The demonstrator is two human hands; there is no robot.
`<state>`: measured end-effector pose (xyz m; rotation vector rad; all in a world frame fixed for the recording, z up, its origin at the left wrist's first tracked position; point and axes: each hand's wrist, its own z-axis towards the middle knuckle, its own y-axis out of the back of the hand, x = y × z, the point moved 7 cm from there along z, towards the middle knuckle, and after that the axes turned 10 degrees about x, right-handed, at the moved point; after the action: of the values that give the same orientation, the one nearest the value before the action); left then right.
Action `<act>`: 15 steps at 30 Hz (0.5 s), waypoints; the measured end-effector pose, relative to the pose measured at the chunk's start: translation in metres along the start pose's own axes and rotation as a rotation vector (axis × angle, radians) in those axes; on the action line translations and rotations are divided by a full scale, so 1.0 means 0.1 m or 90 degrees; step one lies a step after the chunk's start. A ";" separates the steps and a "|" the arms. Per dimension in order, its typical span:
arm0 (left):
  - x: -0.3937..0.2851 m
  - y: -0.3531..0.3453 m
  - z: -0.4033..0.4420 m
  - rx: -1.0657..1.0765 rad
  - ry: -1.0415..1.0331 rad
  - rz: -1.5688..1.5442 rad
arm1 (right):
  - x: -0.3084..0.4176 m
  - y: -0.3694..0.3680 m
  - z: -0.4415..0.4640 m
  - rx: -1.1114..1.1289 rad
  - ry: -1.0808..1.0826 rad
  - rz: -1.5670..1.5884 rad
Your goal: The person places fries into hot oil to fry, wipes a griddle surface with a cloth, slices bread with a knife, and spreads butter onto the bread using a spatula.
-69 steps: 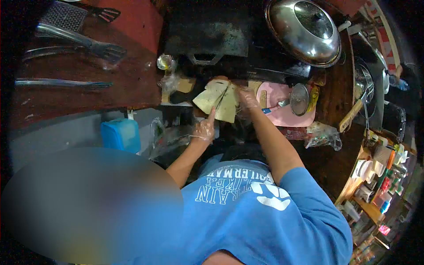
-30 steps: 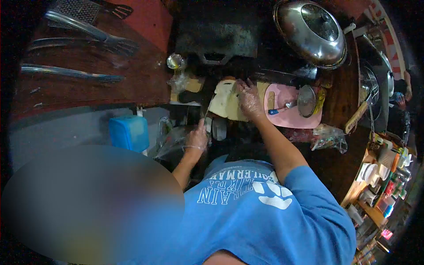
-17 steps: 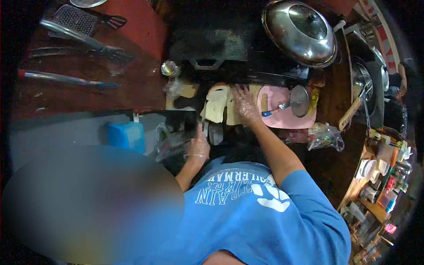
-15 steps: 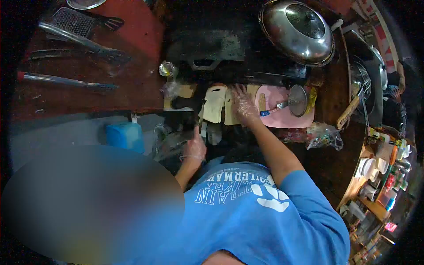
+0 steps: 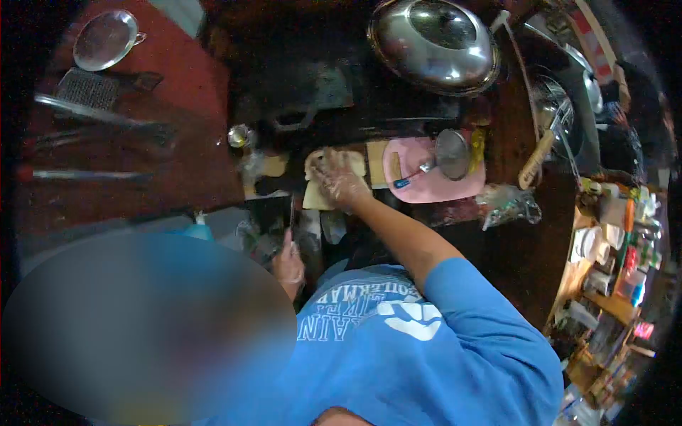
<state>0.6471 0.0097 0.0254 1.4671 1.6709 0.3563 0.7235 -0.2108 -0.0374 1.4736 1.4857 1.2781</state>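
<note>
A thin knife (image 5: pixel 293 213) points up from my left hand (image 5: pixel 289 267), whose gloved fingers are closed round its handle. The blade is beside the left edge of the pale bread slices (image 5: pixel 315 199), apart from them. My right hand (image 5: pixel 342 183), in a clear plastic glove, lies over the bread with its fingers spread on the upper part. It hides much of the slices. Under the bread, part of a light wooden board (image 5: pixel 376 170) shows. Right of it is a pink cutting board (image 5: pixel 426 186) with a blue-handled utensil (image 5: pixel 403 183) and a round strainer (image 5: pixel 452 154).
A large domed metal lid (image 5: pixel 433 67) stands on the dark stove area. Tongs (image 5: pixel 92 112), a grater (image 5: pixel 87 91) and another strainer (image 5: pixel 106 40) lie at left. A plastic bag (image 5: pixel 508 206) is at right. A large blurred patch covers the lower left.
My right hand has moved leftward from the bread's right side to on top of it. My left hand has drawn back with the knife, away from the bread. The whole view has shifted.
</note>
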 end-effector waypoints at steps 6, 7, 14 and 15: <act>0.08 0.16 0.12 -0.134 -0.109 -0.045 | -0.29 0.29 -0.43 -0.052 0.122 0.202; 0.02 0.07 0.26 -0.189 -0.275 0.056 | -0.37 0.52 -0.65 -0.109 0.138 0.139; -1.56 -0.13 0.83 -0.107 -0.467 0.231 | -1.20 0.42 -2.25 -0.042 -0.104 0.306; -1.79 -0.17 0.91 -0.100 -0.514 0.223 | -1.31 0.23 -2.46 -0.043 -0.130 0.309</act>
<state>0.6920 -0.1868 0.0334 1.5024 0.7345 0.0518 0.5166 -0.3849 0.0331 1.9279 0.9741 1.3812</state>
